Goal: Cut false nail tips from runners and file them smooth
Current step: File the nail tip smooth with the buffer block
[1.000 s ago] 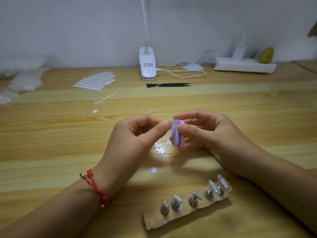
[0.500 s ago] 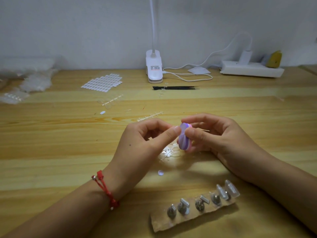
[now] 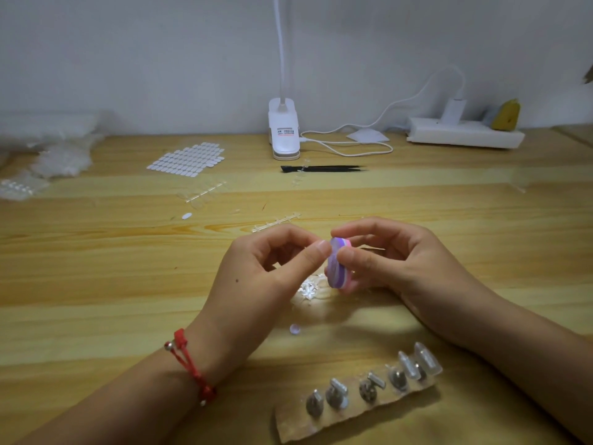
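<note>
Where my hands meet: over the wooden desk [image 3: 96, 284], an oval sanding block striped purple and pink [image 3: 336, 266] stands on edge, just above a small heap of clear plastic trimmings [image 3: 308, 289].
Right side: my right hand [image 3: 394, 261] grips the block, thumb on its near rim and fingers curled round the far side.
Left side: my left hand [image 3: 266, 274], with a red cord bracelet [image 3: 189, 364] at the wrist, has its fingers curled, thumb and forefinger pinched together against the block's purple face. Whether a nail tip sits between them I cannot tell.
Nail tips: clear plastic tips [image 3: 425, 358] stand on metal studs [image 3: 335, 396] along a pale strip [image 3: 298, 422] nearest me. A clear plastic runner [image 3: 276, 221] lies just beyond my hands.
Since a second ago: both hands keep the same hold, and the thumb is still at the block.
Writing: the white clip-on lamp base [image 3: 284, 130] carries a label with red and dark print, too small to read.
</note>
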The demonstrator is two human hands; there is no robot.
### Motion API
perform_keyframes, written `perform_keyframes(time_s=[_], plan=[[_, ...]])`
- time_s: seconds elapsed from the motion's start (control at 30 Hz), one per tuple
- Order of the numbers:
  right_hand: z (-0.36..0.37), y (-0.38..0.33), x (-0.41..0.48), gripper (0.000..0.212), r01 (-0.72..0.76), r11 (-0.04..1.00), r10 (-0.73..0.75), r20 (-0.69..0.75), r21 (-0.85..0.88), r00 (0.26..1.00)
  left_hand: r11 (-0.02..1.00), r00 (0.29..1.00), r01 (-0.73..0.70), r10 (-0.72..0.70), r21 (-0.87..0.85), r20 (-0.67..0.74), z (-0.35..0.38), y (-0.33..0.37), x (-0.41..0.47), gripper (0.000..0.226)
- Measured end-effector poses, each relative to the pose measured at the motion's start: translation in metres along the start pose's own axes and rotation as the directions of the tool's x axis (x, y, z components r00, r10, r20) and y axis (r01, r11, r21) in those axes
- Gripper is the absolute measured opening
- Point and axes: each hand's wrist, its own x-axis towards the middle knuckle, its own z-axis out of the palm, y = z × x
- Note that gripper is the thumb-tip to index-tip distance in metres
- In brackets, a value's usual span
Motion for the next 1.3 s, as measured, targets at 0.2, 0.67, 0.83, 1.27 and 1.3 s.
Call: perform_keyframes(time_s=[0.2,0.67,0.83,1.27,1.3], plan=[[-0.0001,0.0000,0.0020,0.030,-0.007,0.999,0.008,-0.015,0.036,1.000,0.998,1.000,-0.007,0.007,0.058,0.000,0.0012,-0.0001,-0.0012,0.017],[0.0028,-0.0027,-0.0013,0.027,-0.012,1.000,0.012,-0.007,-0.019,1.000,0.997,0.996,-0.029,0.034,0.070,-0.079,0.0013,0.0025,-0.0013,0.014],[0.0034,-0.0030,-0.0031,0.023,-0.004,0.997,0.009,0.064,-0.078,0.998,0.995,0.994,-0.030,0.039,0.096,-0.100,0.0003,0.0018,-0.0011,0.019],[0.0025,-0.0011,-0.0010,0.019,0.037,0.999,-0.037,0.040,-0.004,0.999,0.999,0.995,-0.011,0.014,0.031,-0.103,-0.0007,0.0019,0.0008,0.026],[0.0019,-0.0007,-0.0005,0.020,0.034,0.999,-0.034,0.009,0.025,0.999,1.000,0.997,-0.003,0.005,0.023,-0.080,-0.0005,0.0024,0.0008,0.028]])
